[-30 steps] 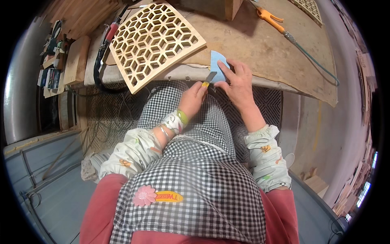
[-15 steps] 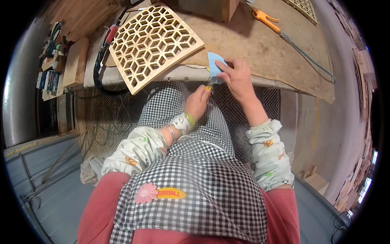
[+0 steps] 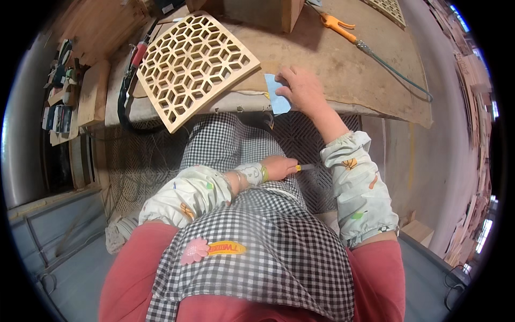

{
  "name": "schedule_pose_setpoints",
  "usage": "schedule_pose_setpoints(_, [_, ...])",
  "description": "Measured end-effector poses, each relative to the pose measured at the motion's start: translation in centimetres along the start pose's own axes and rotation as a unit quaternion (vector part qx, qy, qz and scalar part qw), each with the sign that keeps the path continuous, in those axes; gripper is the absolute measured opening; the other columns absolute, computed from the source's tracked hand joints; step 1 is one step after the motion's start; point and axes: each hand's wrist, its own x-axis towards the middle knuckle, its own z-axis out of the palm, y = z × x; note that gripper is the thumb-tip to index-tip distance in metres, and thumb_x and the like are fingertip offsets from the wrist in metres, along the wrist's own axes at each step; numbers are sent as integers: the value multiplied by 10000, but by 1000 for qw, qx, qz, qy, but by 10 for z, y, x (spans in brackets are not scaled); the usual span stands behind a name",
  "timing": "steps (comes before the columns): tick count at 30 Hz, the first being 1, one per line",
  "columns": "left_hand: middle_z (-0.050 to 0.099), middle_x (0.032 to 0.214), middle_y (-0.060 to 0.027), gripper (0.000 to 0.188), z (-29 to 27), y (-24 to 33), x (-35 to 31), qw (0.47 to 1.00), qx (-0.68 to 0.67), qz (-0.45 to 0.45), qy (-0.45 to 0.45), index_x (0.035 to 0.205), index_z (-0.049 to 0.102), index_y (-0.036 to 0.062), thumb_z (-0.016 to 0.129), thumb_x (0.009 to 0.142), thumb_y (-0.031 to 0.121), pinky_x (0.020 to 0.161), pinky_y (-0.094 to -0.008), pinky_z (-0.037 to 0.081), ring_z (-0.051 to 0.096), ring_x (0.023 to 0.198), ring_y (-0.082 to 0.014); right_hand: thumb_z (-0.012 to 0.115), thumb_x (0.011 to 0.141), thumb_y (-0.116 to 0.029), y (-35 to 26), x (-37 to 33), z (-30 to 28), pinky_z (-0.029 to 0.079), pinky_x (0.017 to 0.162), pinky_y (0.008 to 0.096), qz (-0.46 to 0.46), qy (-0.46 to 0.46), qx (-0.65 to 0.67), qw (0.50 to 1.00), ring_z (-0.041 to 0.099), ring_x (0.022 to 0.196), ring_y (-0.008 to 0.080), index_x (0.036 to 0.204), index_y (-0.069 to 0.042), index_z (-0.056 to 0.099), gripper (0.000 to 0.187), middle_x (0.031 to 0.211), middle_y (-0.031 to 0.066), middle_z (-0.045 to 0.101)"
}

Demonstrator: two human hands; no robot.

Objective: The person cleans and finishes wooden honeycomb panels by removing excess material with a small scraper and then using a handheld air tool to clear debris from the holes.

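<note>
My right hand [image 3: 303, 90] is over the front edge of the bench, pinching a small light-blue sheet [image 3: 277, 96] between thumb and fingers. The sheet looks stiff like sandpaper and hangs partly past the edge. Down at my lap, my left hand [image 3: 280, 167] is closed around a small tool [image 3: 306, 167] with a yellow handle and a thin greyish end pointing right. Its exact kind is too blurred to tell. Left of the sheet, a square wooden lattice panel [image 3: 196, 70] with cut-out diamond shapes rests tilted on the bench, one corner overhanging the front edge.
An orange air blow gun [image 3: 339, 26] with a green hose lies at the bench's back right. A red-handled tool [image 3: 138, 56] on a black hose lies left of the panel. A wooden box [image 3: 292, 13] and another lattice panel [image 3: 390, 9] stand at the back.
My left hand has drawn the yellow-handled tool away from the blue sheet, down toward my lap. My right hand has shifted slightly up and left with the sheet.
</note>
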Motion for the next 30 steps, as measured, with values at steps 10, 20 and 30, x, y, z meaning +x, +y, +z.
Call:
schedule_pose_setpoints(10, [559,773,11,200,-85,15,-63,767,-490,-33,413,941,569,36,525,1027,212,598,-284,429,497,658,-102,785,803,-313,-8,-10,7,511,767,460,120,55,-3,991,655,889,364,1022,-64,612,374,907,143,679])
schedule_pose_setpoints(20, [705,856,-101,294,-93,7,-49,818,-314,-88,474,1071,653,-12,646,949,256,717,-335,519,658,767,-182,750,855,-156,-71,-62,23,543,698,457,365,134,126,913,704,771,343,1114,-17,539,362,835,160,694])
schedule_pose_setpoints(30, [589,796,51,133,-114,37,-76,737,-534,-11,414,1003,642,70,703,934,166,530,-185,389,476,596,-21,690,936,-126,-112,-88,10,551,668,236,367,146,626,673,649,734,103,1047,18,617,196,876,58,672])
